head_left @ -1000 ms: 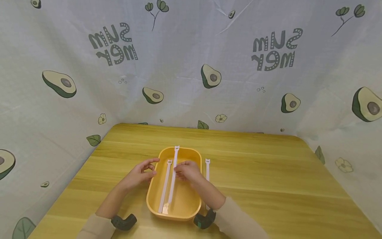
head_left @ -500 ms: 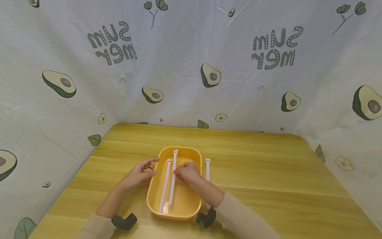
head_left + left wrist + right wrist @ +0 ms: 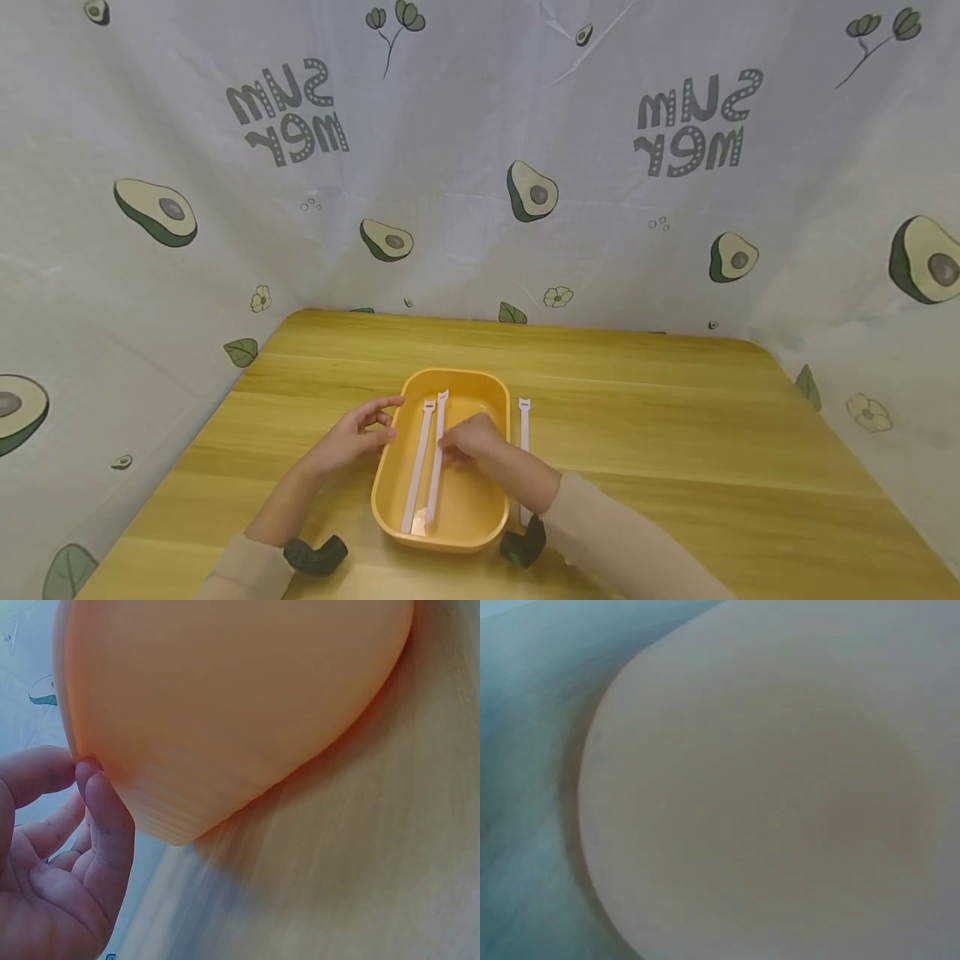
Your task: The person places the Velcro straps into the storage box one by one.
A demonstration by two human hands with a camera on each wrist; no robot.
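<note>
A yellow rectangular tray with rounded corners sits on the table. My left hand pinches its left rim, thumb and forefinger meeting at the edge in the left wrist view. Inside the tray my right hand pinches a white hook-and-loop cable tie partway along its length, slotted head at the far end. Just left of it, a second white cable tie lies lengthwise in the tray. The right wrist view has only a blurred pale wall, probably the tray's, and no hand.
Outside the tray, a third white cable tie lies along its right side, partly hidden by the right forearm. A wooden table extends around the tray. Behind and at both sides hangs a printed white cloth. Each wrist wears a dark device.
My right hand has come slightly nearer me and lowered, bringing its cable tie from over the far rim down inside the tray. My left hand keeps its place on the rim.
</note>
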